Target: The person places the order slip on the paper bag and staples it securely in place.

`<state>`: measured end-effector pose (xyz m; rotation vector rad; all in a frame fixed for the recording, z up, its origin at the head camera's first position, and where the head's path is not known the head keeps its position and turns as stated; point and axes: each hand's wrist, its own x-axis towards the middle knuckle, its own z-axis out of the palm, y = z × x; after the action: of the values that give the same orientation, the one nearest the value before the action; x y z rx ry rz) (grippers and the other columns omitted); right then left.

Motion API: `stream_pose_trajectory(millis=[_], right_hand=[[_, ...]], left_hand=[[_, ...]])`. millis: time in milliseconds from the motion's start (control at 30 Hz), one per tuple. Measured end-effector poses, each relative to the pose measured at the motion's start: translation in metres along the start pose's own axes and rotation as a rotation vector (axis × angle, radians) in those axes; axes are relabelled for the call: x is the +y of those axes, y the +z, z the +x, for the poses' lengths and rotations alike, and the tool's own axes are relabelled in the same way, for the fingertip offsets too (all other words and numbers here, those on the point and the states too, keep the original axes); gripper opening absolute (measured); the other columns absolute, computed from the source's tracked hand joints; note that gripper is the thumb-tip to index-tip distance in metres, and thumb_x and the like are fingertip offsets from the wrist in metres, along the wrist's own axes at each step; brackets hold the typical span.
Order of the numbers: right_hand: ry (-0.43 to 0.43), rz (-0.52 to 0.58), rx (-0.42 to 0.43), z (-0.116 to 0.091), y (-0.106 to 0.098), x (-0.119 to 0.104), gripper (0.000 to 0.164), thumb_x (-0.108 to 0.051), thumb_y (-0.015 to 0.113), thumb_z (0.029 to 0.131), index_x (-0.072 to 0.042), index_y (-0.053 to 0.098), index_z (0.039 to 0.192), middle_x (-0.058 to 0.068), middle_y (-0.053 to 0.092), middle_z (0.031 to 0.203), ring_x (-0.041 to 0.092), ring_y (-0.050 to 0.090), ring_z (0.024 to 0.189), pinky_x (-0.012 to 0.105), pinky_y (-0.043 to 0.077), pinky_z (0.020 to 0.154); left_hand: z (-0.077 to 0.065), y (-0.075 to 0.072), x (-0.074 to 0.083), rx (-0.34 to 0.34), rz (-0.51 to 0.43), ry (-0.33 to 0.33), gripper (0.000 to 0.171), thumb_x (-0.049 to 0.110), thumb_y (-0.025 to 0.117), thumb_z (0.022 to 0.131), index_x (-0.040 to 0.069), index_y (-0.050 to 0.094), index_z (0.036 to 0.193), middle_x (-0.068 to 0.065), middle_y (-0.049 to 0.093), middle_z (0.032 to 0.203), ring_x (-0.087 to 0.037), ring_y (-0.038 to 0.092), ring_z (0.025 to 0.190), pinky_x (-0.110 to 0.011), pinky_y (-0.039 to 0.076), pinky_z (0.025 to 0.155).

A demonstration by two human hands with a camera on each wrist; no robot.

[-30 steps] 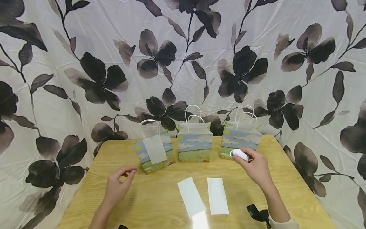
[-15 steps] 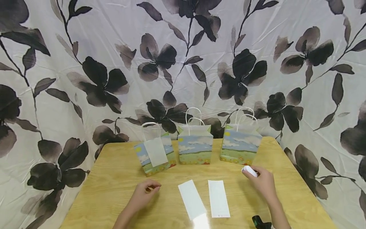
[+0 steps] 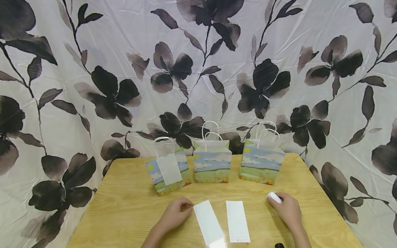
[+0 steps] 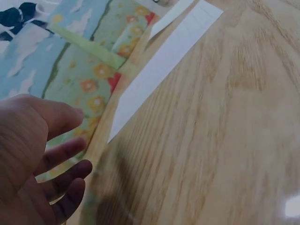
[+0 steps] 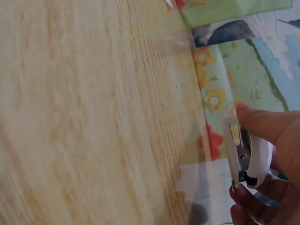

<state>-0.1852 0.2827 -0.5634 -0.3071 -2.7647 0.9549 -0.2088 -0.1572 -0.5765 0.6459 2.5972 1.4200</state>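
Observation:
My left hand (image 3: 176,214) has its fingertips right at the upper left corner of a white paper slip (image 3: 208,222). In the left wrist view its thumb and fingers (image 4: 70,185) are spread apart with nothing between them. A second white slip (image 3: 237,220), with small marks at its near end, lies just to the right. My right hand (image 3: 288,210) holds a small white stapler (image 3: 274,197) over the table, right of the slips. The right wrist view shows the stapler's metal parts (image 5: 243,154), with my thumb at one end and fingers at the other.
Three paper bags with a meadow print stand along the back: a left bag (image 3: 184,174) with a white slip (image 3: 169,168) on its front, a middle bag (image 3: 212,168) and a right bag (image 3: 262,163). A flowered cloth (image 3: 223,69) hangs behind the wooden table (image 3: 124,199).
My left hand has moved right, from beside the left bag to the corner of the left slip. My right hand has come down and nearer from the right bag, still holding the stapler.

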Motion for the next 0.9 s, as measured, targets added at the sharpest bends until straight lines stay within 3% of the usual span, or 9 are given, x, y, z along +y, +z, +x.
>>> stream_pose_trajectory(millis=[233,433,633,733,900], right_hand=[[0.021,-0.003,-0.013,0.001,0.000,0.004,0.048,-0.039,0.077,0.083,0.002,0.072,0.106,0.020,0.069,0.099,0.034,0.065,0.082,0.047,0.049,0.067],[0.048,-0.002,-0.057,-0.001,0.006,0.009,0.048,-0.040,0.077,0.083,0.002,0.072,0.105,0.019,0.070,0.097,0.030,0.065,0.079,0.044,0.049,0.064],[0.057,0.003,-0.059,0.001,0.006,0.006,0.049,-0.038,0.077,0.083,0.003,0.071,0.106,0.020,0.069,0.097,0.032,0.065,0.080,0.046,0.050,0.065],[0.051,0.017,-0.074,0.002,0.005,0.006,0.049,-0.036,0.078,0.082,0.005,0.070,0.108,0.021,0.069,0.098,0.033,0.065,0.082,0.046,0.051,0.067],[0.033,0.018,-0.084,0.004,0.004,0.006,0.046,-0.028,0.081,0.080,0.007,0.068,0.108,0.021,0.069,0.096,0.033,0.065,0.081,0.046,0.051,0.066]], left_hand=[[0.013,0.016,-0.001,0.028,0.075,-0.011,0.016,0.023,0.071,0.090,0.014,0.071,0.104,0.006,0.063,0.102,-0.017,0.059,0.097,-0.038,0.050,0.082],[0.019,0.025,-0.004,0.013,0.201,-0.038,0.039,0.043,0.076,0.083,0.014,0.071,0.109,0.006,0.062,0.101,-0.018,0.059,0.096,-0.041,0.049,0.083],[0.028,0.030,-0.003,0.024,0.328,-0.041,0.057,0.060,0.078,0.071,0.017,0.072,0.108,0.008,0.058,0.094,-0.015,0.055,0.086,-0.039,0.048,0.074],[0.030,0.033,-0.003,0.060,0.346,-0.064,0.052,0.057,0.081,0.070,0.019,0.073,0.105,0.010,0.056,0.089,-0.013,0.054,0.082,-0.037,0.048,0.071],[0.032,0.036,-0.002,0.102,0.305,-0.098,0.047,0.045,0.084,0.073,0.013,0.071,0.107,0.004,0.059,0.097,-0.019,0.059,0.090,-0.040,0.050,0.076]])
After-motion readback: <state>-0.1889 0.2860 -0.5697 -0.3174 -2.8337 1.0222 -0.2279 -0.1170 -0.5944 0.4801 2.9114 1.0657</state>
